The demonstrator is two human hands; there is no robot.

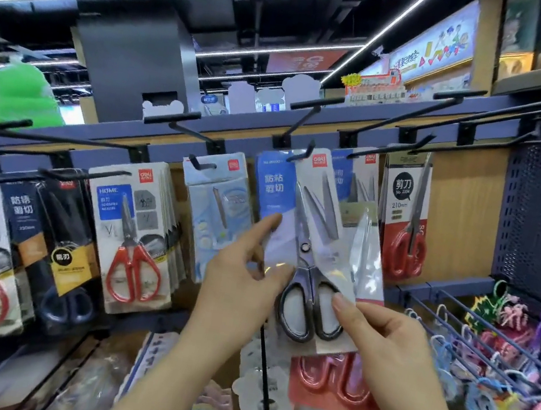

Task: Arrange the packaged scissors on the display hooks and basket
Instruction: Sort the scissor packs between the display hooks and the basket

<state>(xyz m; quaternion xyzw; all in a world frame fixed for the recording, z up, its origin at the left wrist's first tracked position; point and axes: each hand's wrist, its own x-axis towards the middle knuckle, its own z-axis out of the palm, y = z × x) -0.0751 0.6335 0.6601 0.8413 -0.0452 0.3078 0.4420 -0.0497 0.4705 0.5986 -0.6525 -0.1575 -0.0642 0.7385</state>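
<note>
Scissors pack, glossy, flat, black oval handles, pinched by left hand, right hand

Your left grip pinches the left edge of a black scissors pack, forefinger up along the clear film. Your right grip holds its lower right corner, thumb laid just beside the handles. The pack is tilted, its top at a hook on the rail; you cannot tell whether the hook passes through it. A blue pack hangs right behind it. A clear pack leans just to its right. Red scissors packs hang to the left, and a red pack to the right. A wire basket of bright trinkets stands at the lower right.
</note>
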